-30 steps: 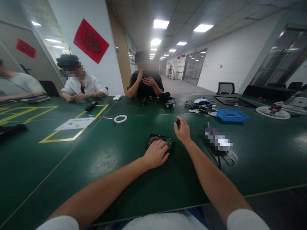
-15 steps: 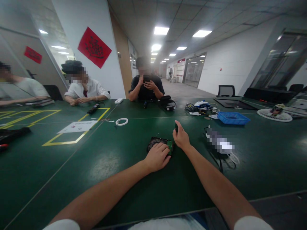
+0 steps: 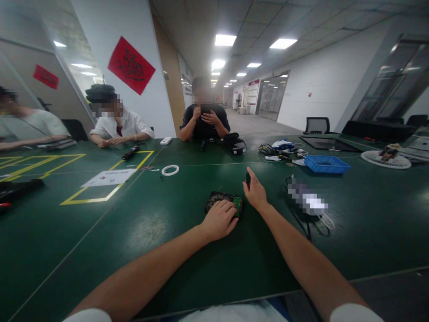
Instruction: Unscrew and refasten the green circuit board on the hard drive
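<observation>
A hard drive (image 3: 214, 199) with a green circuit board lies flat on the green table (image 3: 187, 273) in front of me. My left hand (image 3: 220, 219) rests over its near side, with the fingers curled across the board and its edge. Just right of the drive, apart from it, my right hand (image 3: 255, 191) is raised with the index finger pointing up. It grips a small dark object (image 3: 248, 178), mostly hidden behind the fingers; its kind cannot be made out.
Right of my hands lies a blurred-out item with a cord (image 3: 307, 197). Beyond it are a blue tray (image 3: 326, 164), cables (image 3: 266, 150) and a white fan grille (image 3: 385, 160). To the left sit a white ring (image 3: 170, 170) and a paper sheet (image 3: 109, 177). Several people sit across the table.
My right hand has shifted very slightly to the right. The left hand and the hard drive stay where they were. The person opposite has lowered one hand a little.
</observation>
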A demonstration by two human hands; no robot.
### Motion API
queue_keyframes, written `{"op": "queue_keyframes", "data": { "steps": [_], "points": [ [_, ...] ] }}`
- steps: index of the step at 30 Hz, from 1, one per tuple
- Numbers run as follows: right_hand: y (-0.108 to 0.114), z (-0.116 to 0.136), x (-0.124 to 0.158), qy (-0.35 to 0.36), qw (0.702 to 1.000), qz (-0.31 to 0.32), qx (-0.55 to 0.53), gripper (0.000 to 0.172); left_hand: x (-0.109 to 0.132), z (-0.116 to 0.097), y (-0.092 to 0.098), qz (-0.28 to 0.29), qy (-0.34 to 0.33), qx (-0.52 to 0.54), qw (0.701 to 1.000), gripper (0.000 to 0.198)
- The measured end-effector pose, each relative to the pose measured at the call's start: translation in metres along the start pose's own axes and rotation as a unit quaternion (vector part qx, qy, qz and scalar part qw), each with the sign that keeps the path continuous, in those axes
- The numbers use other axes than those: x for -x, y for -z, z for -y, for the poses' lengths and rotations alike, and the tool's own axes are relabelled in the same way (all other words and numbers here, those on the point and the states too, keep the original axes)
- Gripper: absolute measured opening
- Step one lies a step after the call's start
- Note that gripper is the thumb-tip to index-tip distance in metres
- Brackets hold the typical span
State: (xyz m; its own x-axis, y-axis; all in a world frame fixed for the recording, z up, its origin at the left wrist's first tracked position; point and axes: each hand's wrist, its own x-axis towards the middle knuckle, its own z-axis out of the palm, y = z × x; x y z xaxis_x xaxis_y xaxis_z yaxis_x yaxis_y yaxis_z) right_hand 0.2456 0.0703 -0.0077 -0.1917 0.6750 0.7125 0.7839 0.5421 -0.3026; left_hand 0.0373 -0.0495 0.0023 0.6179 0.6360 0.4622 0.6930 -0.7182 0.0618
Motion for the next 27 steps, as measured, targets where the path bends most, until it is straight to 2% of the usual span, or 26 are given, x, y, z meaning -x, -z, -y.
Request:
{"op": "queue_keyframes", "data": {
  "steps": [5, 13, 18, 22, 27],
  "points": [
    [0.001, -0.001, -0.001, -0.011, 1.0, -0.018, -0.004, 0.072, 0.0, 0.001, -0.001, 0.0, 0.004, 0.006, 1.0, 0.024],
    [0.005, 0.002, -0.001, -0.031, 0.999, -0.012, -0.007, 0.073, 0.003, 0.001, -0.003, 0.012, -0.004, -0.008, 1.0, 0.03],
    [0.007, 0.004, -0.001, -0.025, 0.997, -0.03, -0.074, 0.067, 0.005, 0.0, -0.005, 0.015, -0.021, -0.016, 1.0, 0.036],
    [0.01, 0.015, 0.0, -0.062, 0.985, -0.067, -0.149, 0.066, 0.004, 0.0, -0.005, 0.024, -0.026, -0.014, 0.999, 0.031],
    [0.012, 0.034, 0.004, -0.063, 0.972, -0.052, -0.222, 0.065, 0.003, 0.001, -0.004, 0.024, -0.028, -0.01, 0.999, 0.028]
  ]
}}
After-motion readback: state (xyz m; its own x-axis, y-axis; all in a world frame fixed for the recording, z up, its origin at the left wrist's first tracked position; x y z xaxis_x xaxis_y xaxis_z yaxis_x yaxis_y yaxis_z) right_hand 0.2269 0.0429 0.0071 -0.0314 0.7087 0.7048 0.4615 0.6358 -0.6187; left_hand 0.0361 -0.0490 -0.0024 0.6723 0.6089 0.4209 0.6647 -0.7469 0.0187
